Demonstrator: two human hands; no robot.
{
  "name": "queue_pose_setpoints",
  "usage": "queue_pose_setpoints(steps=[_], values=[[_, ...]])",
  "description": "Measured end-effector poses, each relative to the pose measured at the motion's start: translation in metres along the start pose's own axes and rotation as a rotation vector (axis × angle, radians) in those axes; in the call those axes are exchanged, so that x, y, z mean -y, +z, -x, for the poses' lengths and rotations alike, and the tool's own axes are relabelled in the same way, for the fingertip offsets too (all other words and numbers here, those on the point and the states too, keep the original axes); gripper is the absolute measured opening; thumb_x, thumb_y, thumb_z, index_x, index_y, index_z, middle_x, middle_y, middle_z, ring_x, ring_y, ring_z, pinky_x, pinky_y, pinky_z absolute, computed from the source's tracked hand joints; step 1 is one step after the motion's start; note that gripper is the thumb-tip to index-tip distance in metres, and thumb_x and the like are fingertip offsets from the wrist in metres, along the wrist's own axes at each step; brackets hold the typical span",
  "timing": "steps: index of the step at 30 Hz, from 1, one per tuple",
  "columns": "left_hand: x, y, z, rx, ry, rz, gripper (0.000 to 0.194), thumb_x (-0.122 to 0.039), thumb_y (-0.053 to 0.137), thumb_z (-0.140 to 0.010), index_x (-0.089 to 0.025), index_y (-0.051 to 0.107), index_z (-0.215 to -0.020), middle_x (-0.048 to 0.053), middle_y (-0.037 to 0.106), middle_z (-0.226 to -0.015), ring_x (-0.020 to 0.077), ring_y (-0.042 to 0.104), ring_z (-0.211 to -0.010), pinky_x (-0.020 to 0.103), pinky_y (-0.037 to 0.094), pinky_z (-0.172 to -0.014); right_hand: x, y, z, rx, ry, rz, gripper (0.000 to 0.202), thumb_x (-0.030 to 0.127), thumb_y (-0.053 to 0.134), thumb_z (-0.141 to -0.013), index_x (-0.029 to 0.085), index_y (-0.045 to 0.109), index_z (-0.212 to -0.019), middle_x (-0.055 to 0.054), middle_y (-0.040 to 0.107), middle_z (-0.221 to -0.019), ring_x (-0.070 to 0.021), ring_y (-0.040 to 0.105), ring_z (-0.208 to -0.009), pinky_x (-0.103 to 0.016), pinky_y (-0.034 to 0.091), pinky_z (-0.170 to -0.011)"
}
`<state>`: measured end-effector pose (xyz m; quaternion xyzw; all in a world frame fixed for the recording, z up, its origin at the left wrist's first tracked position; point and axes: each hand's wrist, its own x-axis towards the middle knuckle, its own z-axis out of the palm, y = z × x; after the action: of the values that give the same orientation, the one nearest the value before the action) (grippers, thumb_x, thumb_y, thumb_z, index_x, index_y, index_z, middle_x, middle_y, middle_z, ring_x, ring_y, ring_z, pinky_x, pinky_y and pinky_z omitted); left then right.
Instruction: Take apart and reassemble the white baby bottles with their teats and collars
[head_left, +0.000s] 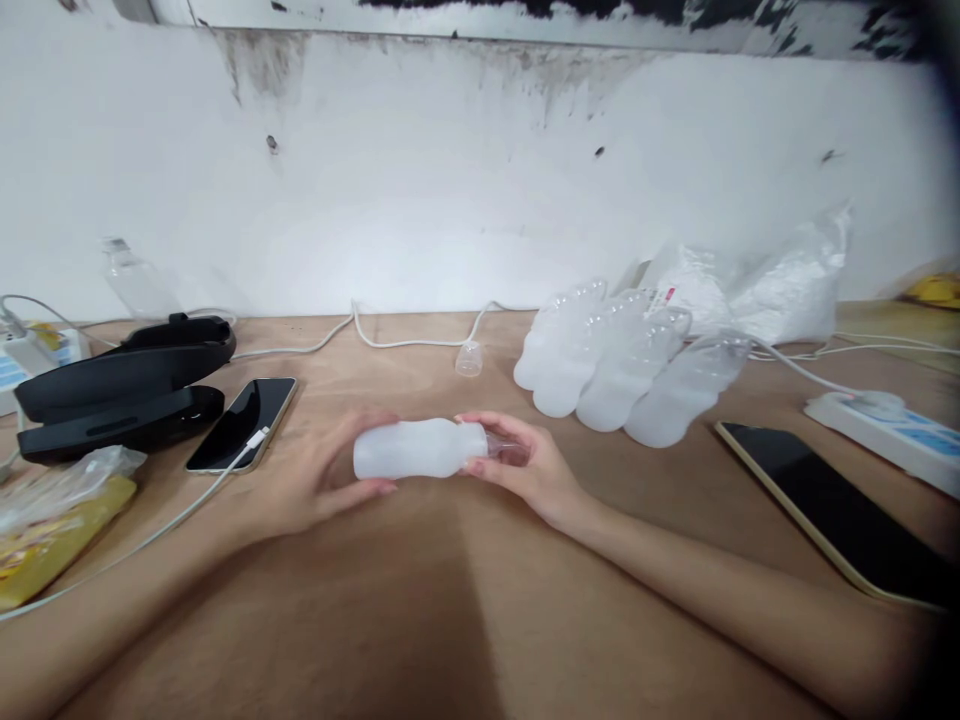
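A frosted white bottle (pixel 411 449) lies on its side in the air or just over the wooden table, between my two hands. My left hand (pixel 319 475) is round its base end, thumb below and fingers above. My right hand (pixel 529 465) grips the neck end, where a clear cap or top (pixel 506 449) shows between the fingers. Behind, a small clear cap (pixel 469 358) stands on the table. To the right rear, several similar frosted bottles (pixel 611 365) lie side by side with clear tops.
A phone (pixel 244 425) with a white cable and a black case (pixel 124 385) are at left, near a yellow snack bag (pixel 64 520). Another phone (pixel 832 510), a power strip (pixel 892 430) and plastic bags (pixel 784 285) are at right. A clear bottle (pixel 139 280) stands by the wall.
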<state>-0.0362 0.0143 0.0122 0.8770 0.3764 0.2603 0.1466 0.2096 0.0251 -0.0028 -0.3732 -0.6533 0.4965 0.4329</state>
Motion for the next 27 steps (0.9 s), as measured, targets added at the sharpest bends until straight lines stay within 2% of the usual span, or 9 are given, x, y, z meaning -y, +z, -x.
queue_pose_setpoints(steps=[3, 6, 9, 11, 13, 18, 21, 24, 27], values=[[0.006, 0.005, 0.006, -0.061, 0.214, -0.201, 0.053, -0.028, 0.054, -0.08, -0.026, 0.03, -0.127, 0.01, 0.044, -0.125, 0.0223, 0.047, -0.11, 0.036, 0.043, -0.086, 0.001, -0.001, -0.001, 0.039, 0.076, -0.07, 0.037, 0.028, 0.069, -0.063, 0.02, 0.058, -0.097, -0.003, 0.064, -0.09, -0.0157, 0.063, -0.073, -0.032, 0.051, -0.07], [0.011, 0.005, 0.011, -0.088, 0.311, -0.367, 0.05, -0.02, 0.047, -0.083, -0.029, 0.03, -0.129, 0.011, 0.04, -0.13, 0.0237, 0.046, -0.112, 0.037, 0.044, -0.084, 0.005, 0.002, 0.0, 0.069, 0.205, -0.239, 0.035, 0.028, 0.067, -0.065, 0.018, 0.058, -0.097, -0.004, 0.066, -0.083, -0.015, 0.064, -0.067, -0.031, 0.053, -0.068], [0.007, -0.001, 0.007, -0.113, 0.447, -0.383, 0.043, -0.016, 0.042, -0.085, -0.029, 0.036, -0.126, 0.01, 0.052, -0.119, 0.0228, 0.049, -0.108, 0.036, 0.045, -0.081, 0.011, 0.013, 0.004, 0.099, 0.371, -0.388, 0.022, 0.032, 0.06, -0.072, 0.012, 0.061, -0.081, -0.005, 0.066, -0.069, -0.0131, 0.063, -0.056, -0.025, 0.053, -0.054], [0.0, -0.007, 0.002, -0.164, 0.594, -0.352, 0.038, -0.013, 0.044, -0.084, -0.029, 0.042, -0.119, 0.005, 0.063, -0.099, 0.0213, 0.053, -0.103, 0.036, 0.046, -0.08, 0.013, 0.021, 0.007, 0.034, 0.44, -0.422, 0.028, 0.034, 0.05, -0.078, 0.011, 0.059, -0.064, -0.003, 0.059, -0.049, -0.0103, 0.056, -0.039, -0.02, 0.047, -0.039], [-0.007, -0.011, -0.004, -0.193, 0.62, -0.352, 0.035, -0.011, 0.046, -0.082, -0.028, 0.046, -0.113, 0.004, 0.064, -0.094, 0.0219, 0.052, -0.104, 0.037, 0.044, -0.081, 0.015, 0.027, 0.008, -0.051, 0.466, -0.431, 0.034, 0.034, 0.045, -0.081, 0.012, 0.055, -0.057, -0.001, 0.053, -0.04, -0.0085, 0.05, -0.032, -0.018, 0.042, -0.032], [-0.011, -0.007, -0.006, -0.109, 0.413, -0.409, 0.037, -0.011, 0.042, -0.084, -0.022, 0.038, -0.119, 0.011, 0.057, -0.107, 0.0236, 0.053, -0.101, 0.036, 0.045, -0.076, 0.015, 0.024, 0.004, -0.049, 0.524, -0.383, 0.033, 0.04, 0.047, -0.081, 0.011, 0.057, -0.068, -0.004, 0.059, -0.054, -0.0095, 0.056, -0.043, -0.018, 0.045, -0.037], [-0.009, 0.004, -0.004, -0.064, 0.223, -0.341, 0.044, -0.025, 0.049, -0.081, -0.021, 0.034, -0.121, 0.011, 0.053, -0.111, 0.0218, 0.055, -0.095, 0.032, 0.047, -0.074, 0.015, 0.011, -0.006, 0.003, 0.484, -0.186, 0.036, 0.045, 0.042, -0.082, 0.013, 0.057, -0.074, -0.005, 0.061, -0.059, -0.013, 0.06, -0.051, -0.023, 0.049, -0.044], [-0.008, 0.014, -0.004, -0.099, 0.044, -0.156, 0.046, -0.034, 0.054, -0.076, -0.019, 0.036, -0.116, 0.008, 0.056, -0.104, 0.0196, 0.057, -0.087, 0.028, 0.047, -0.069, 0.017, -0.009, -0.031, 0.041, 0.246, 0.366, 0.037, 0.046, 0.043, -0.081, 0.015, 0.06, -0.072, -0.006, 0.063, -0.064, -0.0189, 0.061, -0.061, -0.031, 0.049, -0.056], [-0.007, 0.016, -0.006, -0.201, -0.149, 0.032, 0.041, -0.035, 0.055, -0.075, -0.018, 0.04, -0.109, 0.007, 0.056, -0.101, 0.0203, 0.056, -0.088, 0.03, 0.047, -0.071, 0.014, -0.024, -0.07, -0.14, -0.097, 0.846, 0.025, 0.036, 0.045, -0.082, 0.019, 0.059, -0.095, -0.008, 0.061, -0.099, -0.0245, 0.055, -0.094, -0.038, 0.039, -0.084]])
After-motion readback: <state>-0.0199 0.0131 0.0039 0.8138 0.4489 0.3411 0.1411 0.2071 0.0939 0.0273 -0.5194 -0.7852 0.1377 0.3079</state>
